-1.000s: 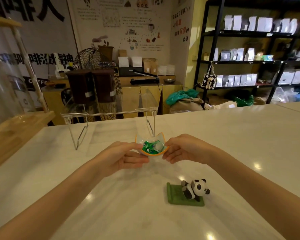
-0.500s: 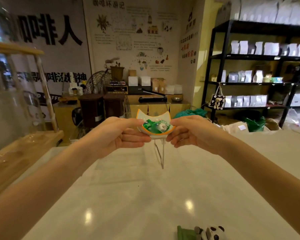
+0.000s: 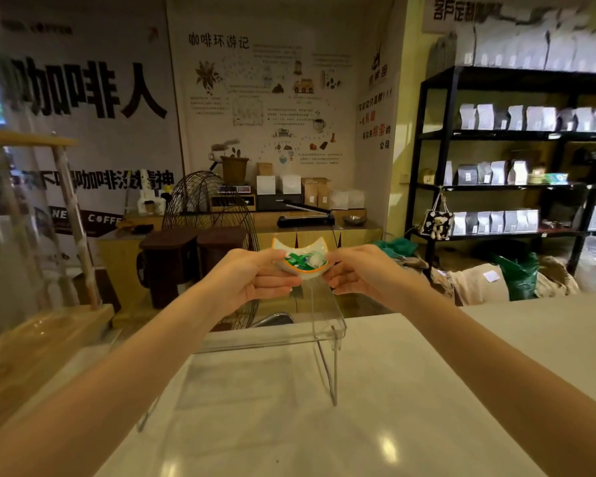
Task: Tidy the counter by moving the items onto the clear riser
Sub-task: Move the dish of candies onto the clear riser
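Dish [image 3: 301,261] is up in the air, held between both my hands above the top of the clear riser [image 3: 327,325]; not touching it as far as I can see. It's a small white curved piece with an orange rim, two upturned points at the back edge. Inside: green-wrapped bits and one clear-wrapped one, can't tell exactly what they are.

Left hand [image 3: 252,273] pinches the dish's left edge, thumb on top, fingers curled underneath. Right hand [image 3: 355,271] does the same on the right edge. Both closed on the dish, arms stretched forward from the bottom corners of the view.

Riser stands on the white marble desk [image 3: 410,390], near its far edge, with thin bent legs and a flat transparent top. Right leg is clear to see; left side is partly hidden behind my left forearm. Nothing I can make out on the riser top.

Left of the desk: a wooden stand [image 3: 42,332] with glass panels, blurred. Behind the desk: two dark brown bins [image 3: 190,259], a wire fan guard [image 3: 200,201], a wooden counter with boxes and a black sealer. On the right, a black shelf unit [image 3: 510,160] stocked with white and grey pouches. Wall posters with Chinese text behind
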Action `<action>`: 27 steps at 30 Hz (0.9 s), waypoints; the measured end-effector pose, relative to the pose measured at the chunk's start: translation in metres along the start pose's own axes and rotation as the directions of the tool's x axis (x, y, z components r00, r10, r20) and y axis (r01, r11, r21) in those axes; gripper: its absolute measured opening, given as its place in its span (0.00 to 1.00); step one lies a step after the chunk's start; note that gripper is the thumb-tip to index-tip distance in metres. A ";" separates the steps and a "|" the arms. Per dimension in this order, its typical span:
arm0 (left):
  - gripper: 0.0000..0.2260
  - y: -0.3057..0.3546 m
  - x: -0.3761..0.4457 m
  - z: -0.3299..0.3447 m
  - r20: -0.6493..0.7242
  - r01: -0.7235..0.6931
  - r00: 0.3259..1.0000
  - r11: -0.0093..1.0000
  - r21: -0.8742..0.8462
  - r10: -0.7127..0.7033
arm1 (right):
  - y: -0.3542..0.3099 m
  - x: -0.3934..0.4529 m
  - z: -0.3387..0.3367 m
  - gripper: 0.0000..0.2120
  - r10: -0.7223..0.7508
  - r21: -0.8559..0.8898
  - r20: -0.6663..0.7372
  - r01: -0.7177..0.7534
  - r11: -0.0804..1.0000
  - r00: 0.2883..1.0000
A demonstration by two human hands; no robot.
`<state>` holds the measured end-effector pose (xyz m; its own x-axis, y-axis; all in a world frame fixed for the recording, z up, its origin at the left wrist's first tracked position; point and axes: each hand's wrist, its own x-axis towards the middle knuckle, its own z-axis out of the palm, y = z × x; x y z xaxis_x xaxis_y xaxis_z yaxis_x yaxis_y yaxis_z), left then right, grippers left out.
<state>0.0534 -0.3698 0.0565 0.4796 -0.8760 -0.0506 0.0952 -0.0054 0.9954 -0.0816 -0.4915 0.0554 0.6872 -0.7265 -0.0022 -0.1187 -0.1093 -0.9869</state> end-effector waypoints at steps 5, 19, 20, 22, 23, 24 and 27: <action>0.15 -0.017 0.038 -0.006 -0.020 0.053 0.998 0.999 0.004 -0.053 | 0.015 0.038 0.001 0.11 0.061 -0.044 0.001 -0.061 0.997 0.998; 0.15 -0.043 0.074 -0.012 -0.097 0.121 0.988 0.992 0.037 -0.117 | 0.033 0.079 -0.003 0.12 0.087 -0.141 0.039 -0.081 0.987 0.995; 0.15 -0.043 0.074 -0.012 -0.103 0.123 0.988 0.992 0.041 -0.118 | 0.033 0.080 -0.002 0.12 0.084 -0.147 0.035 -0.078 0.986 0.996; 0.14 -0.043 0.075 -0.011 -0.114 0.127 0.986 0.991 0.043 -0.121 | 0.034 0.080 -0.002 0.12 0.068 -0.158 0.014 -0.065 0.985 0.998; 0.14 -0.042 0.075 -0.010 -0.116 0.129 0.986 0.991 0.040 -0.123 | 0.036 0.079 -0.002 0.12 0.052 -0.166 -0.004 -0.052 0.985 0.999; 0.14 -0.042 0.075 -0.010 -0.115 0.131 0.985 0.991 0.036 -0.126 | 0.037 0.079 0.000 0.12 0.026 -0.175 -0.026 -0.030 0.984 0.999; 0.14 -0.042 0.074 -0.008 -0.120 0.138 0.984 0.990 0.034 -0.133 | 0.044 0.078 0.006 0.11 -0.074 -0.211 -0.117 0.048 0.976 0.990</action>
<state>0.0922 -0.4303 0.0101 0.5641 -0.8032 -0.1918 0.1306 -0.1425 0.9811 -0.0292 -0.5485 0.0113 0.6051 -0.7911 0.0897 -0.2345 -0.2847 -0.9295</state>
